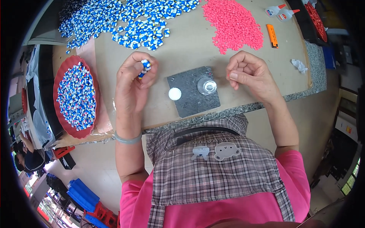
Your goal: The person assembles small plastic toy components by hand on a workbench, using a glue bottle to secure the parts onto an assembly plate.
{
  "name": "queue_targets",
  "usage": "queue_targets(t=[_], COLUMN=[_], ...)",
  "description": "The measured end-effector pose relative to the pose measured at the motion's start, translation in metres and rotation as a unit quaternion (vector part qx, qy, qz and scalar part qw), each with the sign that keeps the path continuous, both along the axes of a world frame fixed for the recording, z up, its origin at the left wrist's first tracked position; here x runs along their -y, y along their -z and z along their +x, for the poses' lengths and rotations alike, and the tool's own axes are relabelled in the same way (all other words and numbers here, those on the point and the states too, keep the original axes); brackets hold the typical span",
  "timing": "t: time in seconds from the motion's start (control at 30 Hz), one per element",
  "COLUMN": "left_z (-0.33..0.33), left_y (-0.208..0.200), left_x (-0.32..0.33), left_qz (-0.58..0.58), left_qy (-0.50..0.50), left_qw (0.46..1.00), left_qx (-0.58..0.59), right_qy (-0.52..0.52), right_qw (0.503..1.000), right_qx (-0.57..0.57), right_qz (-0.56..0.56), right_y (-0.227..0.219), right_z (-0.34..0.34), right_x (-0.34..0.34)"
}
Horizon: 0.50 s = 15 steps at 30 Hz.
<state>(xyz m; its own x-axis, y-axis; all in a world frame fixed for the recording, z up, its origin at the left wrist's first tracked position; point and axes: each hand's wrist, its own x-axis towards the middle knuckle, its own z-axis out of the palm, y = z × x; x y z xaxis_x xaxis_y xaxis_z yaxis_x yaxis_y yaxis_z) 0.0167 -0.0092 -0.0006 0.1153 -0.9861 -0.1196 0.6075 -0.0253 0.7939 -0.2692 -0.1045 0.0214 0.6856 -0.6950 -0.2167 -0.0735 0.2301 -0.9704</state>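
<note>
Tabletop (pixel 190 41) of pale brown board fills the far half of the view, edged along its near side by a speckled grey stone strip. Beyond the table's left end the room drops away to a floor with blue crates (pixel 81 193) and another person seated low at the far left edge.

On the board, a dark grey stone slab (pixel 190 93) lies between the hands, carrying a small clear round dish (pixel 207 86); a white round cap (pixel 175 94) sits at the slab's left edge. Far left, a wide heap of blue-and-white pieces (pixel 125 19) spreads over the table, and far right of centre lies a heap of pink pieces (pixel 232 23). Right of the pink heap are an orange lighter (pixel 272 35) and two small glue bottles (pixel 281 12), with a crumpled white scrap (pixel 299 65) nearer. A red tray (pixel 62 74) at the left end holds more blue-and-white pieces mixed with pink.

The left hand (pixel 133 81) is curled closed, thumb and fingers pinching a small blue-and-white piece (pixel 145 67) just left of the slab. The right hand (pixel 249 74) is loosely curled just right of the slab, fingertips drawn together; whether it grips anything I cannot tell. Nothing lies between the hands and the slab.
</note>
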Motion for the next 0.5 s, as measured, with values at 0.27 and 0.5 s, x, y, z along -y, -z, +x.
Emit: queue_targets(t=[0.27, 0.5], left_z=[-0.011, -0.017], left_y=[-0.006, -0.006], left_x=[0.005, 0.0], left_qz=[-0.005, 0.017], left_qy=[-0.001, 0.011], left_qw=[1.0, 1.0], left_qx=[0.017, 0.021], right_qy=[-0.01, -0.044], right_qw=[0.999, 0.997], right_qx=[-0.029, -0.037], right_qz=[0.044, 0.046], right_y=[-0.008, -0.015], right_z=[0.002, 0.01], right_x=[-0.004, -0.009])
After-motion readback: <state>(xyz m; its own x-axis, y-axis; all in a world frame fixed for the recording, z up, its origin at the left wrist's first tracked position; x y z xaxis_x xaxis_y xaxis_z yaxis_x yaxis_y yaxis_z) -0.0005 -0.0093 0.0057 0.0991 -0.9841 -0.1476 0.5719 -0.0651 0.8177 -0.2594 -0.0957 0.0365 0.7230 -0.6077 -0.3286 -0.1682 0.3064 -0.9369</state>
